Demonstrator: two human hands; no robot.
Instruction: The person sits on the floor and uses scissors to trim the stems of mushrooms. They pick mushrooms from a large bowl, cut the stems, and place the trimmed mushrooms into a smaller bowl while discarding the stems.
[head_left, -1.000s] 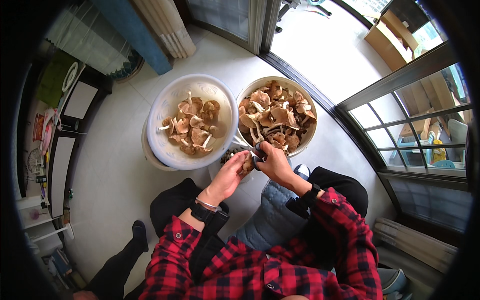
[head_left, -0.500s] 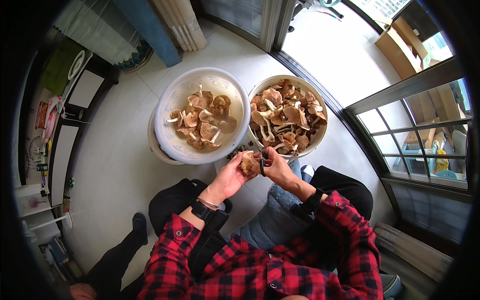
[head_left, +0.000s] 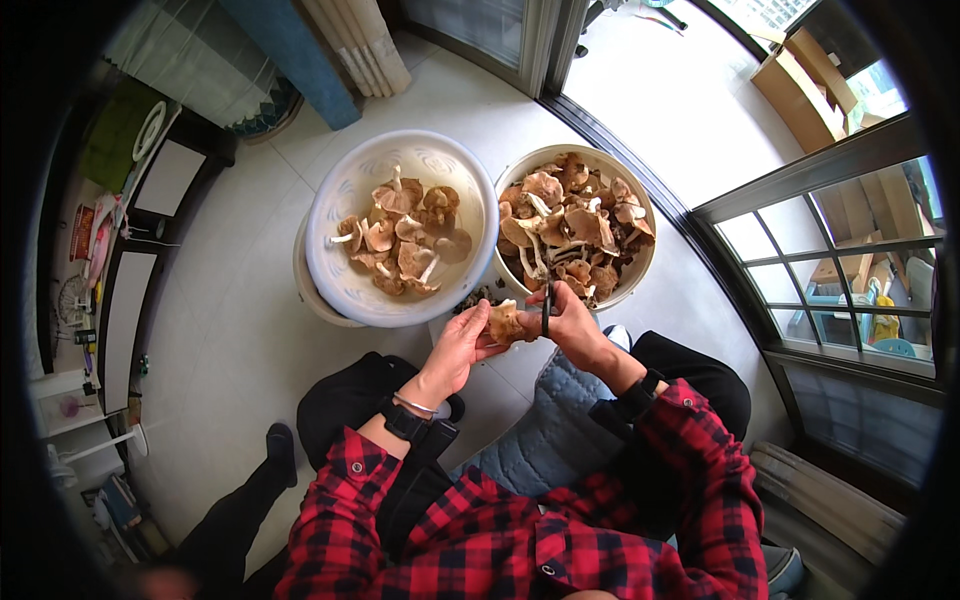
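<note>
Just in front of the two vessels, my left hand (head_left: 459, 348) has its fingers closed around a brown mushroom (head_left: 506, 322). My right hand (head_left: 575, 325) grips black-handled scissors (head_left: 547, 312), and its fingertips reach the mushroom's right side. Most of the blades cannot be made out. A white basin (head_left: 330, 255) with a bluish rim holds several tan mushrooms (head_left: 408, 232) in water, ahead and to the left. To its right, a cream bucket (head_left: 648, 262) is heaped with brown mushrooms (head_left: 590, 228).
Another pale container (head_left: 305, 285) shows under the basin's left side. Dark scraps (head_left: 478, 297) lie between the vessels, near my hands. A sliding door track (head_left: 640, 180) runs past the bucket. Another person's leg (head_left: 230, 505) extends in from the lower left.
My right hand has shifted slightly right and up, and the scissors have turned more upright. The mushroom has moved a little right in my left hand.
</note>
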